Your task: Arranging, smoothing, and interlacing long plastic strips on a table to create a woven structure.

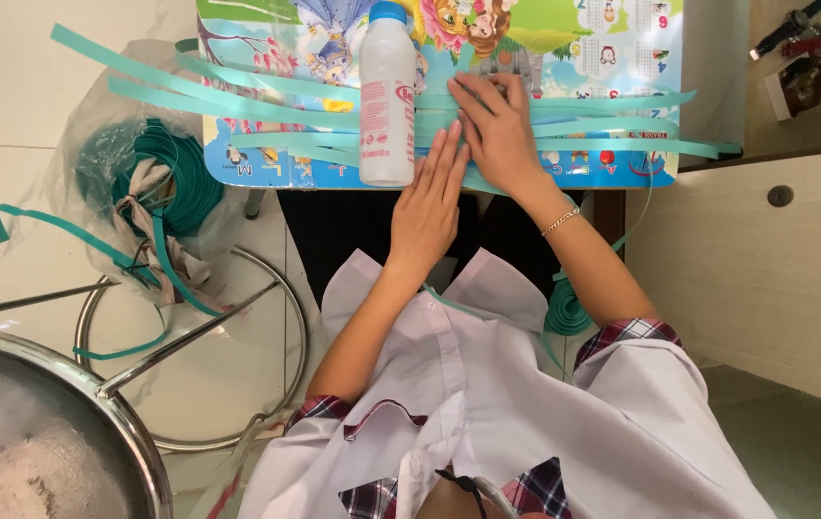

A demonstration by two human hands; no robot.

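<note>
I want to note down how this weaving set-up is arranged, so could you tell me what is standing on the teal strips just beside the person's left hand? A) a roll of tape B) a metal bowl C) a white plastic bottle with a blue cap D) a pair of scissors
C: a white plastic bottle with a blue cap stands on the teal strips on the colourful small table, right beside the left hand; the right hand presses the strips flat.

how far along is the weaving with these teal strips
Done: several teal strips lie fanned across the small picture-printed table, pinned by a white bottle lying on them. In hand: the left hand and right hand press flat on the woven patch where strips cross. Left: long loose ends stick out both sides, and a coil of strip sits in the plastic bag.
</note>
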